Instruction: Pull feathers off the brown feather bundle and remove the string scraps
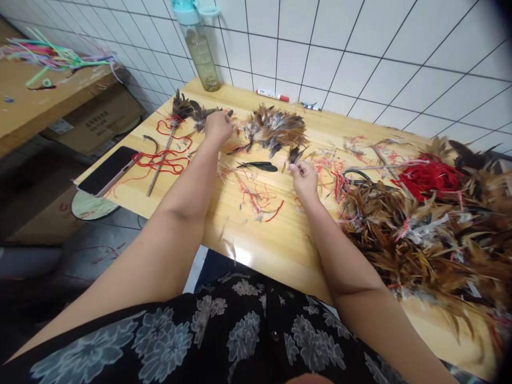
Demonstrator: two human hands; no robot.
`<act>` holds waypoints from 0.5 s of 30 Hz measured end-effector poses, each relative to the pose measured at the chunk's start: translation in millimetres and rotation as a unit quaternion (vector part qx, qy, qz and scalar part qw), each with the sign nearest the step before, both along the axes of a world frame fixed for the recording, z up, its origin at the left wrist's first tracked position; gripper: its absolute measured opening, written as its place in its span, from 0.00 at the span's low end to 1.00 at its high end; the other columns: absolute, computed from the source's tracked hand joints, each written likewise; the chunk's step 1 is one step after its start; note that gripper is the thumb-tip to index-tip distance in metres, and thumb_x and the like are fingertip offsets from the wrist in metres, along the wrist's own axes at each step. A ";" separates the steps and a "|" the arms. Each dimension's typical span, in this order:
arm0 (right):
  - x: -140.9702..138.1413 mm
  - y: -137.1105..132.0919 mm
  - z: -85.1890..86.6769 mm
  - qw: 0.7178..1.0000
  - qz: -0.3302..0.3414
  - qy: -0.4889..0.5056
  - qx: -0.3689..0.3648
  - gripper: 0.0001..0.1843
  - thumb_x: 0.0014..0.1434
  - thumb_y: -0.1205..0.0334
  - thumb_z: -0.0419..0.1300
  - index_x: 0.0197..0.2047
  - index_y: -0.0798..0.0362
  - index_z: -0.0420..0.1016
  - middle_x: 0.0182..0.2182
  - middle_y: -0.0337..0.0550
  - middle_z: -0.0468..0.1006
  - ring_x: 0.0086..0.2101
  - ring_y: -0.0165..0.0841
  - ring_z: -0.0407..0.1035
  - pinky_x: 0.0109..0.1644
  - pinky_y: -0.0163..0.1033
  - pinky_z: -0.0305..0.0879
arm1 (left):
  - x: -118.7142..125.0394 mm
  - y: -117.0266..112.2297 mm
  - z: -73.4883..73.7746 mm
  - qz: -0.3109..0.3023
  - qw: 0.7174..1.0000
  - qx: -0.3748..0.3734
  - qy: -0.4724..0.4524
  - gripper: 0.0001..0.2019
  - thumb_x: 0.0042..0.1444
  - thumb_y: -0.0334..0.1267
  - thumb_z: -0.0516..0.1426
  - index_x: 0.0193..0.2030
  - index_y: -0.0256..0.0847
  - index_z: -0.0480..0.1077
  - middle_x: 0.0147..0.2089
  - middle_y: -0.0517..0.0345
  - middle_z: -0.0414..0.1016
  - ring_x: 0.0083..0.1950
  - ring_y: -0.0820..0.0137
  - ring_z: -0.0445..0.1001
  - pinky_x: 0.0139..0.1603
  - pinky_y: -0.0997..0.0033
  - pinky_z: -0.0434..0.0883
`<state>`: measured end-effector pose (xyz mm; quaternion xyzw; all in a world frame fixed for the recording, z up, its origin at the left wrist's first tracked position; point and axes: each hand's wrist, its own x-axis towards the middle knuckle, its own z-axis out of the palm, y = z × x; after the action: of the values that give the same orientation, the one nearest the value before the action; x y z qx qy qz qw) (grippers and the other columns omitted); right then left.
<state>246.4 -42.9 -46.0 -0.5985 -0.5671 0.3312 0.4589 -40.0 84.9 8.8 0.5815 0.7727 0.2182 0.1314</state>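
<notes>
My left hand [219,128] reaches to the back left of the table, its fingers curled down at a small heap of dark feathers [201,118]. Those fingertips are hidden, so what they grip cannot be made out. Thumb and fingers of my right hand [304,180] are pinched on a small dark feather bunch [295,154], tips pointing up. Between the hands a long black feather [260,166] lies flat. Behind it is a pile of brown feathers [276,128]. Left of my left hand, a stick [160,162] has dark feathers bound at its far end, with red string [168,161] across it.
A phone [109,170] lies at the left edge. A water bottle [203,56] stands against the tiled wall, near a red marker [272,95]. Large feather bundles [424,250] and a red string heap [430,178] cover the right side. Red scraps [256,200] litter the middle.
</notes>
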 end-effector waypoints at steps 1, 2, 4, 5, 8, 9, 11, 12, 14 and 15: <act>0.3 0.6 -1.1 1.000 0.001 0.000 0.004 0.20 0.67 0.68 0.65 0.25 0.46 0.65 0.26 0.33 0.63 0.33 0.35 0.59 0.47 0.43 0.60 | -0.1 4.3 -0.8 0.006 1.000 -0.007 0.005 0.11 0.71 0.32 0.62 0.54 0.33 0.85 0.67 0.29 0.86 0.73 0.42 0.81 0.77 0.53 0.72; 0.5 1.3 -2.4 1.000 0.001 0.001 0.008 0.19 0.67 0.67 0.65 0.25 0.46 0.66 0.26 0.33 0.63 0.34 0.35 0.59 0.47 0.43 0.60 | 0.0 8.2 -1.4 0.008 1.000 -0.020 0.011 0.14 0.71 0.32 0.62 0.57 0.31 0.85 0.68 0.27 0.85 0.74 0.41 0.81 0.77 0.52 0.72; 0.9 2.3 -4.8 1.000 0.001 0.004 0.013 0.19 0.66 0.66 0.66 0.25 0.46 0.65 0.26 0.33 0.62 0.33 0.35 0.59 0.47 0.43 0.60 | 0.9 14.9 -2.8 0.008 0.998 -0.050 0.022 0.16 0.71 0.33 0.63 0.59 0.27 0.85 0.68 0.24 0.85 0.74 0.40 0.81 0.78 0.51 0.72; 1.0 2.7 -5.7 1.000 0.003 0.004 0.012 0.20 0.66 0.65 0.66 0.25 0.46 0.65 0.26 0.33 0.62 0.33 0.35 0.59 0.47 0.43 0.60 | 2.0 17.9 -3.8 0.008 0.998 -0.065 0.027 0.16 0.71 0.34 0.63 0.59 0.26 0.86 0.67 0.23 0.85 0.74 0.39 0.82 0.77 0.51 0.73; 1.1 2.8 -7.2 1.000 0.008 0.002 0.009 0.20 0.66 0.64 0.66 0.25 0.46 0.64 0.26 0.34 0.61 0.34 0.36 0.60 0.47 0.43 0.60 | 7.6 24.5 -8.3 0.010 0.997 -0.079 0.023 0.14 0.69 0.36 0.66 0.54 0.27 0.86 0.64 0.26 0.87 0.71 0.40 0.84 0.75 0.54 0.75; 1.2 2.7 -7.5 1.000 0.009 0.002 0.010 0.20 0.66 0.64 0.66 0.25 0.46 0.64 0.26 0.34 0.61 0.34 0.36 0.61 0.47 0.43 0.60 | 9.7 25.7 -10.0 0.010 0.997 -0.073 0.017 0.13 0.68 0.36 0.66 0.53 0.29 0.86 0.63 0.28 0.88 0.70 0.41 0.84 0.75 0.55 0.75; 1.4 2.8 -8.5 1.000 0.010 0.006 0.016 0.19 0.66 0.63 0.66 0.26 0.46 0.64 0.26 0.34 0.61 0.34 0.36 0.61 0.47 0.43 0.60 | 12.6 26.2 -12.8 0.009 0.998 -0.065 0.006 0.11 0.66 0.35 0.67 0.51 0.31 0.85 0.61 0.30 0.88 0.69 0.43 0.84 0.75 0.56 0.75; 1.6 2.9 -9.4 1.000 0.010 0.009 0.018 0.19 0.66 0.63 0.66 0.26 0.46 0.65 0.26 0.34 0.61 0.34 0.36 0.61 0.47 0.43 0.60 | 13.0 25.5 -13.6 0.010 0.998 -0.060 0.004 0.10 0.65 0.35 0.67 0.50 0.32 0.85 0.61 0.31 0.88 0.68 0.43 0.84 0.75 0.56 0.75; 2.1 3.6 -12.1 1.000 0.010 0.014 0.023 0.18 0.66 0.62 0.66 0.26 0.46 0.65 0.26 0.34 0.62 0.34 0.36 0.61 0.47 0.43 0.61 | 10.8 22.0 -13.8 0.018 0.998 -0.052 0.004 0.08 0.66 0.35 0.66 0.47 0.34 0.83 0.58 0.33 0.88 0.66 0.45 0.84 0.74 0.56 0.75; 2.3 4.2 -13.9 1.000 0.009 0.016 0.025 0.18 0.66 0.61 0.66 0.26 0.46 0.66 0.26 0.35 0.62 0.34 0.37 0.61 0.47 0.44 0.61 | 8.4 19.4 -13.1 0.022 0.999 -0.044 0.002 0.07 0.66 0.36 0.64 0.45 0.35 0.82 0.55 0.36 0.88 0.65 0.46 0.84 0.73 0.57 0.75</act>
<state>248.8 -38.7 -59.9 -0.5762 -0.5733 0.3304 0.4798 -31.7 104.3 -4.3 0.5586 0.7941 0.1860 0.1506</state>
